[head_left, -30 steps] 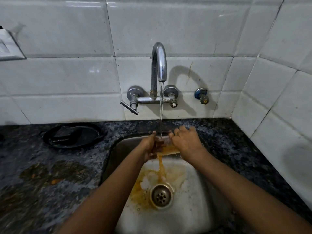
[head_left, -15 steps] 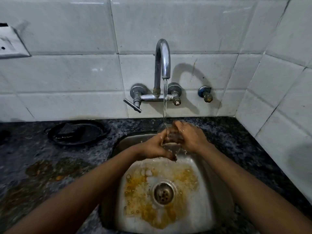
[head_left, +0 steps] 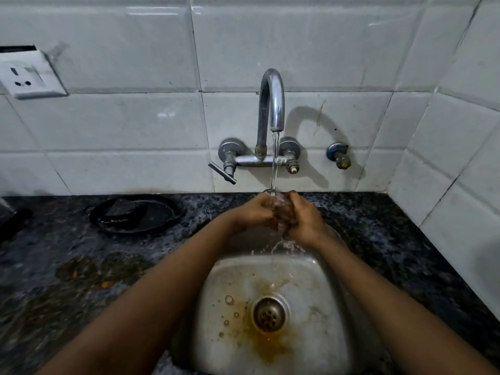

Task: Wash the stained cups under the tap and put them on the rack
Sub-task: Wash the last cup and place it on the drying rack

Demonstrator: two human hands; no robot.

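A small clear glass cup (head_left: 280, 209) sits between both my hands under the running tap (head_left: 273, 104), above the back of the steel sink (head_left: 319, 288). My left hand (head_left: 255, 211) grips the cup from the left. On the other side my right hand (head_left: 303, 216) curls round it, fingers over the rim. Water falls into the cup and spills down off my hands into the sink. Most of the cup is hidden by my fingers. An orange-brown stain lies around the drain (head_left: 267, 313).
A black plate (head_left: 138, 213) with a dark scrub pad lies on the dark granite counter left of the sink. Brown spills mark the counter at front left (head_left: 89, 269). A white wall socket (head_left: 27, 77) is at upper left. Tiled walls close the back and right.
The orange water in the sink has largely drained away, leaving a smaller stain by the drain. Both hands stay on the cup under the stream, lifted slightly toward the tap.
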